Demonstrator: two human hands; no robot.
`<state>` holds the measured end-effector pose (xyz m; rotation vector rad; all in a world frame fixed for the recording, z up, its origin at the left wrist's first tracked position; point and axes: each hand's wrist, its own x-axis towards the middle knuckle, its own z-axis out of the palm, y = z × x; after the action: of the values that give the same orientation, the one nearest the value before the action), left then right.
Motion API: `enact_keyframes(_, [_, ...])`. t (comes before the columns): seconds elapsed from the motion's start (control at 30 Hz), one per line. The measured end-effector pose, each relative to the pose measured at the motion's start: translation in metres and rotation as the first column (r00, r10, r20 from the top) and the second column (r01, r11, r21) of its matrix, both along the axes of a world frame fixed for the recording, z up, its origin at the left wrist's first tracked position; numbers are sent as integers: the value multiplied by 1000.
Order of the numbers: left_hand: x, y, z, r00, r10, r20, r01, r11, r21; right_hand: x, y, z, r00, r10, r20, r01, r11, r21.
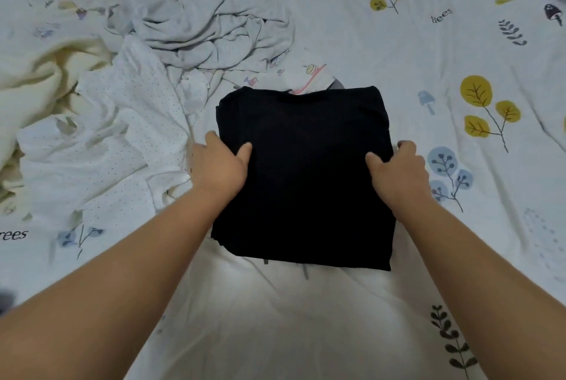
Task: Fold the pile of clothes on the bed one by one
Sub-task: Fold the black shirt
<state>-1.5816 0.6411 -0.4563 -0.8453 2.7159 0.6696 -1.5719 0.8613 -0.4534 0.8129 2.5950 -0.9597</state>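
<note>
1. Two bare forearms enter from the lower left and lower right corners of the frame and converge on one folded black fabric garment (303, 177), a rough square lying flat at the centre of the frame.
2. Left hand (219, 162): it grips the garment's left edge, thumb lying on top of the cloth, fingers curled round the edge and mostly hidden beneath it. The wrist is straight, back of the hand up.
3. Right hand (398, 171): it grips the right edge in mirror fashion, thumb on top pointing inward, fingers wrapped over the edge. How far the fingers reach underneath cannot be told.
4. The garment rests on the white bed sheet printed with yellow and blue leaf motifs (477, 51), which fills the frame. Two thin grey cords or tags show under the garment's near edge.
5. Unfolded items counted beyond and to the left: one white dotted fabric garment (122, 134) at middle left, just beside the left hand; one cream soft cloth (36, 85) at the left edge; one crumpled pale grey garment (211, 33) at upper centre.
6. One white cloth with small pink cartoon prints (306, 76) lies at the black garment's far edge, partly covered by it.
</note>
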Motion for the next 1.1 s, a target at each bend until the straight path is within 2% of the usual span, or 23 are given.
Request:
enact_keyframes(0.13, [41, 11, -12, 991, -117, 67, 117, 993, 9, 31, -10, -1, 993, 70, 91, -81, 990, 120])
enact_keyframes(0.27, [60, 12, -8, 988, -142, -56, 149, 977, 153, 50, -12, 2, 996, 86, 32, -86, 996, -19])
enact_keyframes(0.33, [76, 8, -1, 987, -135, -92, 149, 974, 173, 63, -8, 12, 993, 112, 27, -110, 992, -60])
enact_keyframes(0.43, [118, -3, 9, 977, -204, -70, 212, 968, 134, 98, 0, 23, 968, 203, 149, -196, 979, -62])
enact_keyframes(0.5, [144, -11, 7, 958, -283, 40, 279, 956, 90, 122, 4, 23, 915, 281, 289, -281, 959, -43])
enact_keyframes(0.57, [157, -16, 8, 940, -321, 115, 326, 945, -23, 135, 4, 23, 887, 300, 350, -331, 943, 33])
enact_keyframes(0.63, [156, -13, 1, 924, -380, -33, 369, 911, -183, 136, -1, 21, 943, 262, 206, -302, 933, 196])
enact_keyframes(0.7, [142, -3, -9, 834, -501, -232, 405, 840, -360, 125, -12, 17, 955, 295, -8, -281, 917, 284])
enact_keyframes(0.73, [131, 2, -13, 789, -566, -238, 458, 801, -385, 117, -19, 10, 930, 358, -85, -317, 898, 306])
enact_keyframes(0.8, [109, 7, -25, 702, -699, -135, 604, 685, -408, 99, -28, -8, 844, 521, -128, -430, 800, 418])
enact_keyframes(0.87, [91, 4, -35, 656, -754, 33, 698, 589, -407, 83, -27, -24, 765, 644, 19, -573, 665, 479])
enact_keyframes(0.9, [86, -1, -40, 664, -741, 104, 711, 582, -393, 77, -21, -32, 736, 669, 102, -626, 617, 476])
enact_keyframes(0.93, [81, -7, -46, 685, -712, 152, 708, 604, -366, 72, -13, -40, 725, 669, 164, -659, 605, 446])
enact_keyframes(1.0, [73, -13, -48, 707, -666, 238, 706, 644, -294, 64, -2, -47, 731, 656, 188, -665, 622, 413])
enact_keyframes(1.1, [71, -13, -41, 692, -692, 208, 722, 649, -241, 63, -1, -40, 717, 692, 85, -668, 648, 365])
